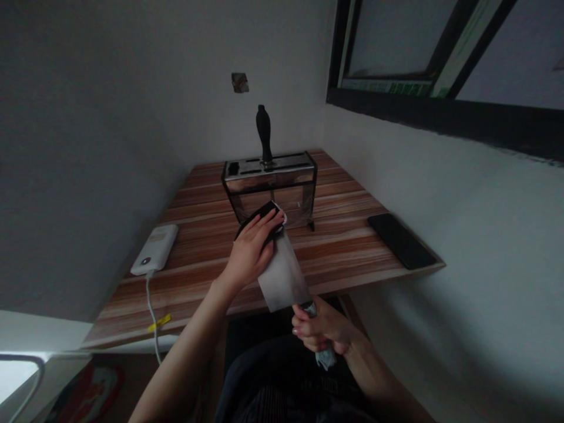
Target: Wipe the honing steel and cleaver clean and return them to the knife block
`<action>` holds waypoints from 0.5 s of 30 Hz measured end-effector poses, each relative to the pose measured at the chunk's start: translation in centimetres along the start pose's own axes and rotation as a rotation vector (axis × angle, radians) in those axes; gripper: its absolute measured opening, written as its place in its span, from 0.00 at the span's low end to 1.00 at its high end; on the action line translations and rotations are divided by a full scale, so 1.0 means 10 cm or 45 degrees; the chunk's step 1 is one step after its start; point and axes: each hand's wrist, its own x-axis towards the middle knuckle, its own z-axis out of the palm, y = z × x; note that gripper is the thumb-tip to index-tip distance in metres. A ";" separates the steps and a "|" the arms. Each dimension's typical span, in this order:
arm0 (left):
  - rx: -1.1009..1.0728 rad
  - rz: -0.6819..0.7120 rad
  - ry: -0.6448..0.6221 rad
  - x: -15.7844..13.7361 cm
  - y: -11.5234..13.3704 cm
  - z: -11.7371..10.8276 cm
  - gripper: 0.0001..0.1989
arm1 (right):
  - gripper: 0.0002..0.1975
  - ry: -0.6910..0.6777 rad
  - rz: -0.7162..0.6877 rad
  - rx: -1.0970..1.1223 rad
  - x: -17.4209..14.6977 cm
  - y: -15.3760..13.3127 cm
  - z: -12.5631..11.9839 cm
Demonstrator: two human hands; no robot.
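My right hand (319, 329) is wrapped round the handle of a cleaver (285, 275); pale, crumpled wrapping shows on the handle below my fist. The broad blade points away from me, tilted up to the left over the table's front edge. Near the blade's far end, my left hand (252, 248) presses a black cloth (266, 210) with a white edge against the metal. The cloth and fingers hide that end of the blade. Just beyond stands a knife block (288, 191) with clear sides and a metal top, one black-handled tool (263, 132) upright in it.
On the left of the wood-grain table (202, 264) lies a white power bank (156, 249), its cable (152, 305) hanging over the front edge past yellow tape (159, 323). A black phone (400, 239) lies at the right edge. Walls close in behind and to the right.
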 end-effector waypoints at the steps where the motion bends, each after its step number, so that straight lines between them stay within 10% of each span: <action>1: -0.014 0.007 -0.017 -0.03 0.03 0.01 0.27 | 0.17 0.004 -0.004 -0.002 0.00 0.00 0.00; 15: -0.291 0.227 -0.438 -0.50 0.60 0.20 0.25 | 0.20 0.217 -0.081 -0.174 0.03 0.00 -0.15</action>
